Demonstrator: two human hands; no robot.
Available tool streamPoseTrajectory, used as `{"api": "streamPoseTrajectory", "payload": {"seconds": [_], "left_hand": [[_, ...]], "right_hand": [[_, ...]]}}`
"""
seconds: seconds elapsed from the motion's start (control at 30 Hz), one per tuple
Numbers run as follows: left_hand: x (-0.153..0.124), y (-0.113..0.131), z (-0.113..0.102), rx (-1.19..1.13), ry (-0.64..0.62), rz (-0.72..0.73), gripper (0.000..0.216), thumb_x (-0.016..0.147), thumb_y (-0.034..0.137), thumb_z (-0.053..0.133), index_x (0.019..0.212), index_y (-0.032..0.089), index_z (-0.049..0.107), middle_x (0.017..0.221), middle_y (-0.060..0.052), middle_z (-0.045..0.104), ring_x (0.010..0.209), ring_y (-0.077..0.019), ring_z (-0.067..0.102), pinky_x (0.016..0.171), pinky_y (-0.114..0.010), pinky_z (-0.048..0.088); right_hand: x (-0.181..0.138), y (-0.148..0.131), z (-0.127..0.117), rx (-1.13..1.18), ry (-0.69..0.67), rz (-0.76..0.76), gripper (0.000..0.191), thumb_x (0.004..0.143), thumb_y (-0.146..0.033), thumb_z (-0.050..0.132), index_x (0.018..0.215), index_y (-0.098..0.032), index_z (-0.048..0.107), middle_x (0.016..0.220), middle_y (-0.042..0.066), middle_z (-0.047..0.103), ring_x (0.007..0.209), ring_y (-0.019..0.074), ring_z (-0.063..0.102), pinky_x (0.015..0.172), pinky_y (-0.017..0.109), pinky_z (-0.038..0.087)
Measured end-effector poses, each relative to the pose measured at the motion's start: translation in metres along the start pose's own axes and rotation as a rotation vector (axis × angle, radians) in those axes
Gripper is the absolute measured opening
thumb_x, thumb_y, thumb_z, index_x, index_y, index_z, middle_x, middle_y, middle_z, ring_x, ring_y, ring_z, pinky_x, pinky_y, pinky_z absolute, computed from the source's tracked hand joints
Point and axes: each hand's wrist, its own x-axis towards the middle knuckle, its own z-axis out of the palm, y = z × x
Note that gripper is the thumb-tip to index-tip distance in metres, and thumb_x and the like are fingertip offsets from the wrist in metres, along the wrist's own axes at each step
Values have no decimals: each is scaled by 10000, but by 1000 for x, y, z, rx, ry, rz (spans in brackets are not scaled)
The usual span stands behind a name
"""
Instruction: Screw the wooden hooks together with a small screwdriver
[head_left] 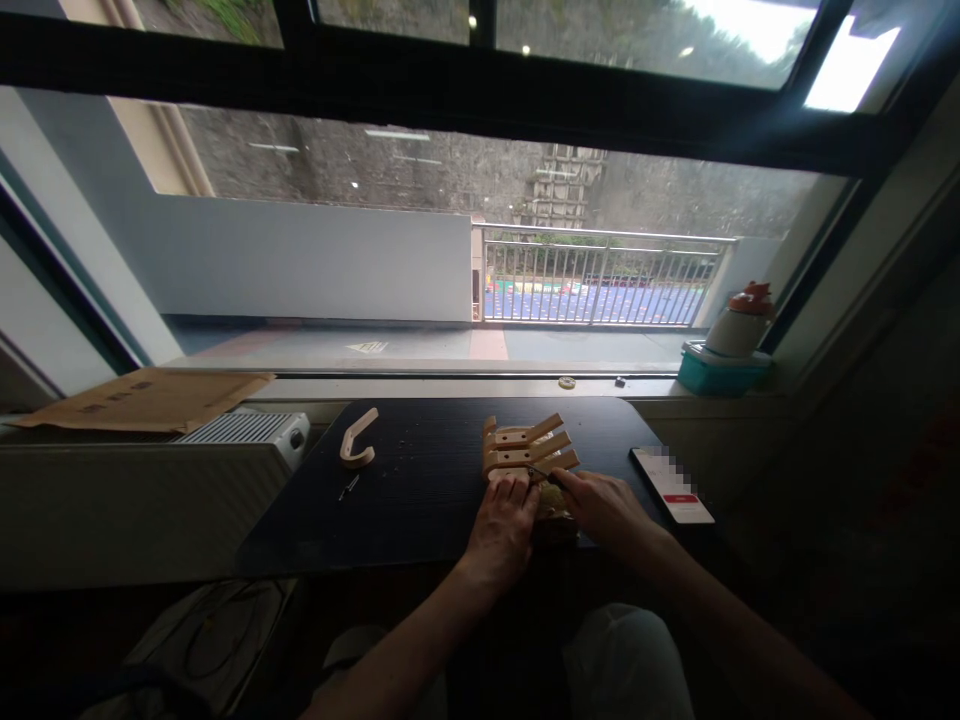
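A stack of wooden hook pieces [527, 450] lies on the dark mat [420, 480] in front of me. My left hand [504, 525] rests on the near end of the wooden pieces, fingers curled over them. My right hand [604, 508] is closed on a thin dark tool [541, 474] whose tip points at the wood just left of the hand. A single wooden hook [358, 440] lies apart at the mat's far left. Two small screws [348, 488] lie just below it.
A phone [672, 484] lies on the mat's right edge. On the window sill stand a teal box with a white bottle [731, 345] and a small round item [567, 382]. Cardboard [146, 398] covers a radiator [247, 428] at left.
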Motion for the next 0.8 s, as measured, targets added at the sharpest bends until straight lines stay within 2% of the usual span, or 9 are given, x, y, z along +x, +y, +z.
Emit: {"api": "streamPoseTrajectory", "payload": {"seconds": [0.13,0.3,0.43,0.7,0.8], "left_hand": [[0,0,1,8,10,-8,585,710,188,521,1279,175,384,1278,-88,409,1192,-259,326,1079,-400,201],[1,2,4,51,4,-7,490,799,178,431,1287,166,388,1301,-90,409,1198,-261,330,1068,-404,229],[3,4,5,74,-5,-22,454,834,160,386,1289,150,392,1299,-104,423,1189,-257,352,1061,-408,249],[6,2,7,139,13,7,402,860,167,371,1256,150,434,1267,-107,457,1159,-242,401,1041,-412,287],[6,2,6,158,15,13,409,852,177,387,1258,150,432,1265,-105,458,1152,-245,403,1039,-415,286]], "right_hand": [[-2,-6,16,-36,14,-16,358,872,-200,335,1200,-186,477,880,92,675,743,196,634,596,252,382],[-2,4,18,8,-22,-127,446,860,-165,326,1299,-133,396,962,125,661,813,211,634,641,265,411],[-1,12,19,44,-47,-189,467,842,-132,342,1306,-120,392,1004,137,651,867,204,620,689,259,415],[0,22,36,95,19,-303,525,809,-75,339,1334,-96,331,1006,124,641,873,191,606,726,277,438],[0,22,38,96,45,-299,511,831,-92,327,1342,-93,316,1038,136,631,900,192,602,744,278,441]]}}
